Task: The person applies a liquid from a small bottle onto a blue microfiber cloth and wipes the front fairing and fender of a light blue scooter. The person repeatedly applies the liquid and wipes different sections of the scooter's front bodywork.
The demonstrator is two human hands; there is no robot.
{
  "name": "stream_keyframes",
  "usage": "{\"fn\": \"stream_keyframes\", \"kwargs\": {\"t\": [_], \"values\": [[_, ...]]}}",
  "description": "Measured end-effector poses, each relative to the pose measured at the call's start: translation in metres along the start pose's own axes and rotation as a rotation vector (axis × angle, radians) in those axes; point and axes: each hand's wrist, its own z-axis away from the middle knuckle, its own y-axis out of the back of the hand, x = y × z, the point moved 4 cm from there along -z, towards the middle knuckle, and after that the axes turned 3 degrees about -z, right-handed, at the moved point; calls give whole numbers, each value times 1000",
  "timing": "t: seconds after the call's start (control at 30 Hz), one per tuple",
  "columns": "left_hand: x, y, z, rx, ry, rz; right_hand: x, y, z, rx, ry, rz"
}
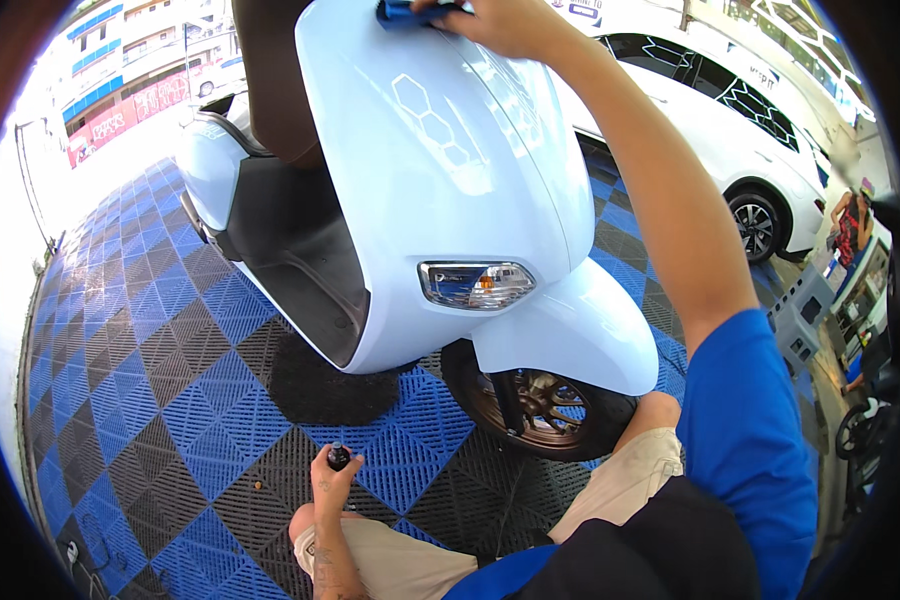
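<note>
A pale blue scooter stands before me, its glossy front panel catching reflections of hexagonal lights. Up at the top of that panel, my right hand presses a dark blue cloth against the paint, fingers closed on it. Low down near my knee, my left hand is wrapped round a small dark bottle, held upright. A clear turn-signal lamp sits on the panel's lower side, above the front wheel with its bronze rim.
Blue and black grid tiles cover the floor, with a dark round mat partly under the scooter. A white car is parked behind at the right. Farther right are a grey plastic stool and another person.
</note>
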Motion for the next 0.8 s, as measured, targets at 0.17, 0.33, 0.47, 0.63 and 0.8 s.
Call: {"fn": "stream_keyframes", "kwargs": {"t": [0.17, 0.33, 0.47, 0.63, 0.8], "values": [[-1, 0, -2, 15, 26, 1, 24, -5, -56, -77, -47, -3], [-5, 0, -4, 10, 31, 62, 12, -3, 7, 23, 14, 70], [-7, 2, -4, -2, 17, -9, -16, 0, 120, 36, -107, 44], [-5, 8, 0, 5, -8, -28, -66, 0, 239, 61, -260, -49], [-2, 11, 3, 3, 3, -14, -63, 0, 243, 50, -219, 10]]}}
